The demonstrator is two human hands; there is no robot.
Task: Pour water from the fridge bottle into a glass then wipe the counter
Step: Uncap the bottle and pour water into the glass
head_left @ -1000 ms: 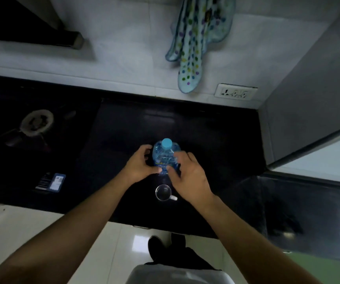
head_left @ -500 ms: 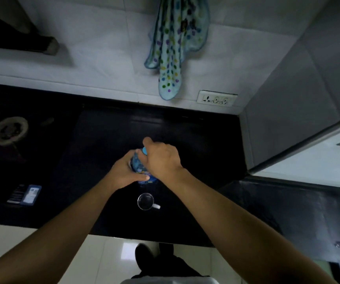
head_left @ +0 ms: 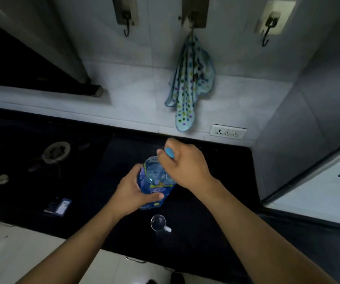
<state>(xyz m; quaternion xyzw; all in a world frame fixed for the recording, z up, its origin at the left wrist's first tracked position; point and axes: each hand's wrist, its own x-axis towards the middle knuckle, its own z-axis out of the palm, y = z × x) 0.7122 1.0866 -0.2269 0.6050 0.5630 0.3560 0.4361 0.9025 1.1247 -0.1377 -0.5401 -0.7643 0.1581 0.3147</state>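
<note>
The right hand (head_left: 185, 167) hides most of the blue cap (head_left: 169, 153). The words on the bottle (head_left: 154, 179) are too blurry to read.

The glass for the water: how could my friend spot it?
Look at the black counter below the white wall. Near its front edge, nearer you than the blue bottle, stands the glass. It alone is clear and round, with a handle.
</note>
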